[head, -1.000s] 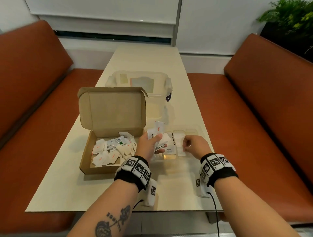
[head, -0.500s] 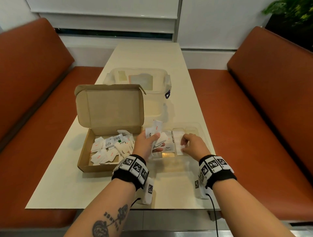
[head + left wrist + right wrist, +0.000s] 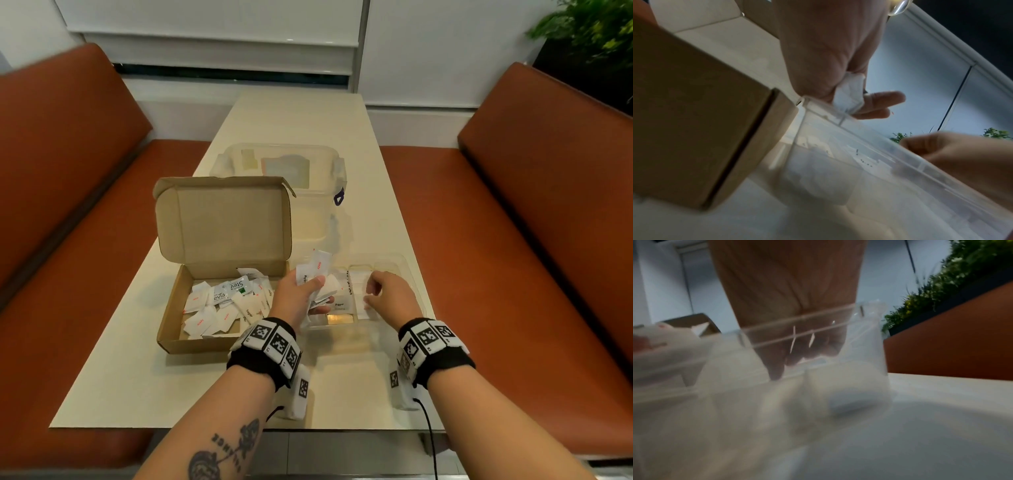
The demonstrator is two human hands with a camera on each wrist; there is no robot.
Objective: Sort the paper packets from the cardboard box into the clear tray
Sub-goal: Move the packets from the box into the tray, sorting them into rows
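An open cardboard box (image 3: pixel 171 308) on the table's left holds several white paper packets (image 3: pixel 222 308). Just right of it stands the clear tray (image 3: pixel 412 274), with packets (image 3: pixel 358 284) lying in its compartments. My left hand (image 3: pixel 322 294) hovers over the tray's left end and grips a bunch of packets (image 3: pixel 317 267); the left wrist view shows that hand (image 3: pixel 859 100) with crumpled white paper (image 3: pixel 849 95) between thumb and fingers. My right hand (image 3: pixel 370 294) reaches down into a middle compartment, its fingertips (image 3: pixel 777 373) on the packets there, with nothing visibly pinched.
A clear lidded container (image 3: pixel 284 171) sits behind the box's raised lid (image 3: pixel 226 222). Orange benches (image 3: pixel 513 240) flank the cream table (image 3: pixel 291 120). A plant (image 3: pixel 589 31) stands at the back right. The table's near edge lies just below my wrists.
Both hands stay almost where they were: the left keeps holding its bunch of packets, and the right keeps working in the same tray compartment. The head view shifted slightly.
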